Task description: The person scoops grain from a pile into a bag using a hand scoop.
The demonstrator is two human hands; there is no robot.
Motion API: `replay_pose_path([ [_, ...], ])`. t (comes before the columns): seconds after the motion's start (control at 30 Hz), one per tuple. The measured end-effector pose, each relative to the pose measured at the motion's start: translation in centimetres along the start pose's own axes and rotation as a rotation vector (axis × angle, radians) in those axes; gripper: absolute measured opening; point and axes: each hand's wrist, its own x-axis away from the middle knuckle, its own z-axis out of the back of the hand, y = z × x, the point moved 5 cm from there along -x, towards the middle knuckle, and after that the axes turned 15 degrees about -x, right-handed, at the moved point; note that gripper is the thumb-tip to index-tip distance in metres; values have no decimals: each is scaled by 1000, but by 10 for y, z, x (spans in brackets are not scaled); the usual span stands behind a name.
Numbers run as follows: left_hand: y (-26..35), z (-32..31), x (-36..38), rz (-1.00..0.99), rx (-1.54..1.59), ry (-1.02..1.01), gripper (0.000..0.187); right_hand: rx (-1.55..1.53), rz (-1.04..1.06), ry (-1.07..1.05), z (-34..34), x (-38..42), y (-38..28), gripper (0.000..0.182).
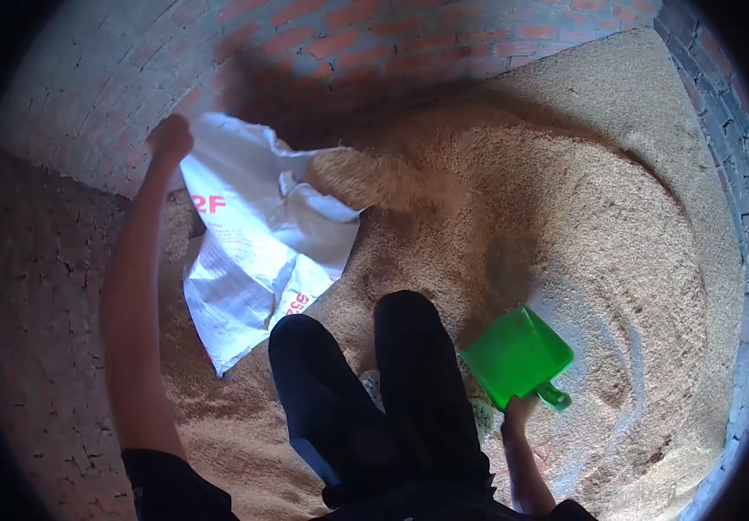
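My left hand (170, 137) is closed on the upper corner of a white woven sack (249, 234) with red print, holding it up at the left. The sack's mouth faces right, and a blurred mass of tan grain or husk (383, 182) shows at it and just beyond. Low on the right, my right hand (518, 412) grips a green plastic dustpan (520, 358) at its rear edge, beside the short handle. No load can be made out in the pan. Some fingers of the right hand are hidden by it.
Loose grain (609, 226) covers the floor and heaps up against the far wall and right side. A brick wall (331, 43) stands behind, with another brick wall (40, 321) at the left. My dark-trousered legs (418, 373) are in the lower middle.
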Motion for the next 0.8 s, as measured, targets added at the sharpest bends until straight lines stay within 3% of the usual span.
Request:
replay_pose_path([
  [0.03, -18, -37, -14, -137, -27, 56, 24, 62, -47, -60, -36, 6, -25, 51],
  [0.07, -27, -30, 0, -33, 129, 54, 26, 126, -97, -122, -66, 11, -47, 52],
  [0.13, -37, -12, 38, 70, 288, 52, 27, 92, -43, -135, -122, -20, 38, 52],
  [0.23, -35, -2, 68, 48, 355, 42, 29, 51, 57, -108, -239, -36, 17, 44],
  [0.3, -21, 6, 82, -65, 406, 26, 31, -203, -18, -126, -317, -59, 32, 48],
  [0.37, -2, 15, 95, -140, 433, 11, 34, -140, -153, 25, -365, -53, -5, 52],
  [0.47, 36, 21, 109, -386, 529, 98, 36, -356, -107, -68, -415, -73, -14, 56],
  [0.5, 52, 40, 116, -453, 552, 3, 37, -356, -107, -75, -424, -81, -7, 56],
  [0.53, 69, 32, 116, -557, 566, 97, 39, -389, -150, -87, -428, -94, 2, 57],
  [0.6, 101, 38, 120, -628, 629, -110, 52, -419, -181, -98, -422, -112, 5, 59],
  [0.67, 129, 54, 126, -680, 652, -196, 57, -635, -33, -128, -402, -122, -10, 59],
  [0.8, 180, 63, 116, -791, 728, -229, 64, -450, 61, -146, -346, -143, -39, 63],
])
